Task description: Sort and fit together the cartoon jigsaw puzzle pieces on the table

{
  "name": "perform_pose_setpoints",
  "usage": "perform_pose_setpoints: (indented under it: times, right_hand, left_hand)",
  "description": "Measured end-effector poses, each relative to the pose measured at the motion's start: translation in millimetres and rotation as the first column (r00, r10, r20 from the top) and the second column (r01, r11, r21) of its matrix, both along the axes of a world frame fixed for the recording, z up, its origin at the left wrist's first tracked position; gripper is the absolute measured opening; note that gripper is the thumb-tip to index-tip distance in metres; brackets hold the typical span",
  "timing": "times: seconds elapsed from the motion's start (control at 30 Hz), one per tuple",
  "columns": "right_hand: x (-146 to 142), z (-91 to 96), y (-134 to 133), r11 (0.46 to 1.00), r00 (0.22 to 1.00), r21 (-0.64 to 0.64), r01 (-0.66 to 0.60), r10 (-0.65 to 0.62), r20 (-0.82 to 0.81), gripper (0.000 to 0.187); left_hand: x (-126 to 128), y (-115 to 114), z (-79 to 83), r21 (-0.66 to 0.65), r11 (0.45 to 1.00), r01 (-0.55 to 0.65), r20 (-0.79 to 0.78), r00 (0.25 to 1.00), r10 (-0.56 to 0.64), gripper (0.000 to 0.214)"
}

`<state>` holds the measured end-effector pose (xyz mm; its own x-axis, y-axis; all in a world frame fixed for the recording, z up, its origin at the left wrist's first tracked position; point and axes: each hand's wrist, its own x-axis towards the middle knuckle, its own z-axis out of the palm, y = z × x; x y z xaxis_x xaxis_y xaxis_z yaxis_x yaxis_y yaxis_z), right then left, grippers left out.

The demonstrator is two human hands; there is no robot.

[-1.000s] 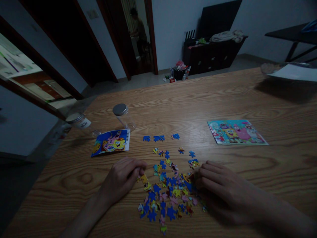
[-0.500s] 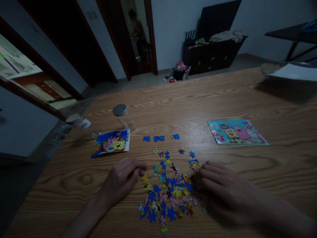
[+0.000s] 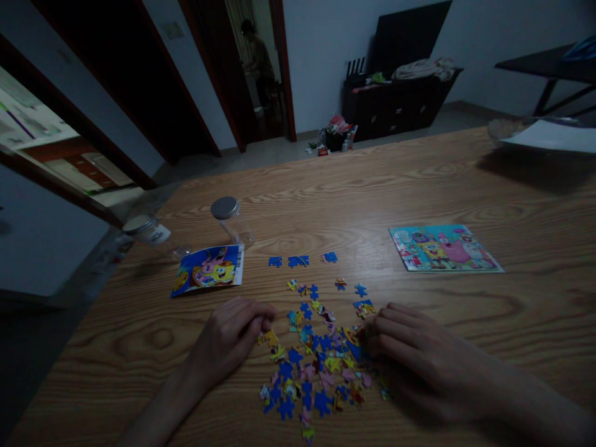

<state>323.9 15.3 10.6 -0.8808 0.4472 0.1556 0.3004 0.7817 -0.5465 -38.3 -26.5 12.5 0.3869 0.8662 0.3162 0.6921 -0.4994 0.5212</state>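
A loose heap of jigsaw puzzle pieces (image 3: 307,372) in blue, yellow and pink lies on the wooden table between my hands. At its left edge rests my left hand (image 3: 237,332), fingers curled in; anything inside them is hidden. My right hand (image 3: 414,347) is closed at the right edge, its fingertips on a blue and yellow puzzle piece (image 3: 354,346), partly covered by the fingers. Just beyond them lies a small joined section (image 3: 364,308). Farther out, three blue edge sections (image 3: 298,261) form a spaced row.
A cartoon picture sheet (image 3: 209,270) lies at left, near two clear jars with metal lids, one upright (image 3: 233,220) and one farther left (image 3: 149,231). A second cartoon picture (image 3: 444,248) is at right. Beyond the table, a person (image 3: 258,59) is in a doorway.
Both hands and the puzzle pieces stay in nearly the same places. The whole view has shifted very slightly.
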Motion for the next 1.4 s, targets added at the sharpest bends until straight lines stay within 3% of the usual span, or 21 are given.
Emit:
perform_pose_setpoints:
  times: [1.4]
  right_hand:
    - [1.0, 0.9, -0.7, 1.000, 1.000, 0.000, 0.001, -0.001, 0.002, 0.019]
  left_hand:
    - [-1.2, -0.8, -0.6, -0.034, 0.999, -0.011, -0.007, 1.000, 0.011, 0.025]
